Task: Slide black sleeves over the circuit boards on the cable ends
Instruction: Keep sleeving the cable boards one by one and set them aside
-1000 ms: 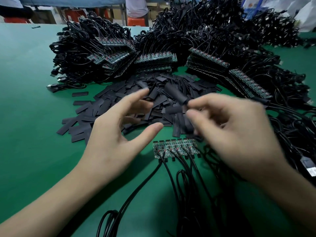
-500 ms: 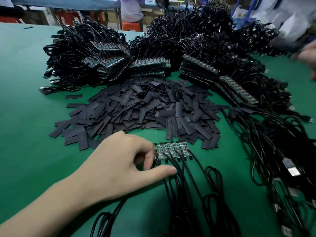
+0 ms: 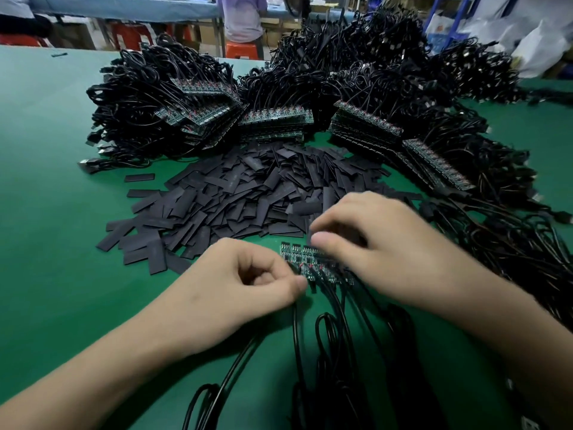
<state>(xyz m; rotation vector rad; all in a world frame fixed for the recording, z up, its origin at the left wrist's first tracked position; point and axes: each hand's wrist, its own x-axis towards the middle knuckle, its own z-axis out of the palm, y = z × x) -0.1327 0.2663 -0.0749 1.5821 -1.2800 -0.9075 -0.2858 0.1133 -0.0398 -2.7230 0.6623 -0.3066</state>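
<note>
Fingers (image 3: 268, 262) curled tight on the left hand (image 3: 245, 287), pinching the left end of the circuit boards (image 3: 294, 254) at six o'clock of the sleeve pile (image 3: 235, 193), while the right hand (image 3: 390, 252) at their three o'clock nips a black sleeve (image 3: 309, 232).

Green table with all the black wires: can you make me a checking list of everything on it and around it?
Surface: green mat covering the table.
Job's things: row of circuit boards between the hands; sleeve pile behind it; stacked boards further back.
Clutter: stray sleeves lying apart from the pile.
Hands: left hand pinches the row's near left corner; right hand curls over the row, seemingly pinching a single sleeve, though this is blurred.
Cables: black cables run from the row toward the camera; tangled bundles are heaped behind.
Surroundings: person at another bench, orange stool, white bags.
</note>
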